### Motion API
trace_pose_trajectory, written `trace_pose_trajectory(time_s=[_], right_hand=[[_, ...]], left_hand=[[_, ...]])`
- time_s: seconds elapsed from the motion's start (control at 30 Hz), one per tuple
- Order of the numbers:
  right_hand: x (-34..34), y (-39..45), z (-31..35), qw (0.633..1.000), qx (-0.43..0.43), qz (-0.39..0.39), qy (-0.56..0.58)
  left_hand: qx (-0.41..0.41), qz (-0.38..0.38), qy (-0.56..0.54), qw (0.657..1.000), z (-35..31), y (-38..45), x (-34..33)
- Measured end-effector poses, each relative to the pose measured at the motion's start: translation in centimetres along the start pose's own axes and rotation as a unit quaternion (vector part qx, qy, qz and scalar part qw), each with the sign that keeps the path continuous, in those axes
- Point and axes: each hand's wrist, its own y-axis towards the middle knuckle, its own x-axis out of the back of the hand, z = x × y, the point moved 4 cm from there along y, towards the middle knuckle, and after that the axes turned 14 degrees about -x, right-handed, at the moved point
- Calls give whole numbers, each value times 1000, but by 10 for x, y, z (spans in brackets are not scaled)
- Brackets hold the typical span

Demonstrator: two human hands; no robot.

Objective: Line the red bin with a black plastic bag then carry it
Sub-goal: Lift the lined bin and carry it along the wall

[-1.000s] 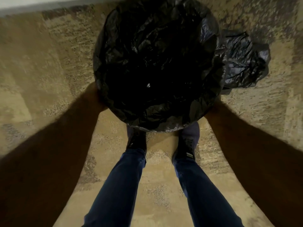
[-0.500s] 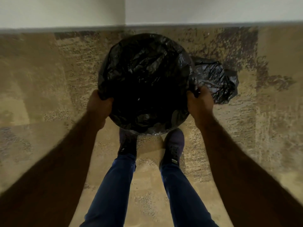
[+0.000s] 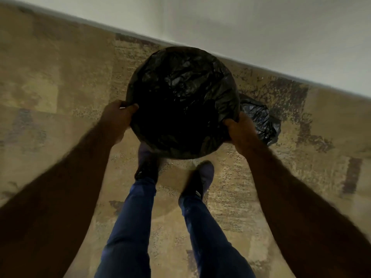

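Observation:
The bin (image 3: 183, 101) is a round container seen from above, held out in front of me. A black plastic bag (image 3: 180, 77) lines it and folds over the whole rim, so none of the red shows. My left hand (image 3: 118, 117) grips the rim on the left side. On the right side my right hand (image 3: 240, 129) grips the rim, fingers partly under the plastic. The bin's inside is dark and I cannot see its bottom.
A second crumpled black bag (image 3: 261, 121) lies on the patterned carpet (image 3: 60, 97) just right of the bin. A white wall (image 3: 261, 27) with a baseboard runs close behind. My legs in blue jeans and dark shoes (image 3: 200, 179) stand below the bin.
The view has pulled back and tilted; the wall now runs diagonally. The bin looks smaller and sits nearer the wall, both hands still on its rim. My feet have shifted apart.

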Motion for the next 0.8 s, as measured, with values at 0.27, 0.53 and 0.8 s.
trace_pose_trajectory(time_s=[0.27,0.53,0.8], right_hand=[[-80,-58,6,995,0,4,97],[-207,-97,-21,981,-45,18,188],[-346,-165,-31,989,-43,23,142]], left_hand=[[38,-123,-134,983,22,-63,54],[42,-130,-348,927,51,-95,81],[69,-205,-398,891,81,-85,202]])
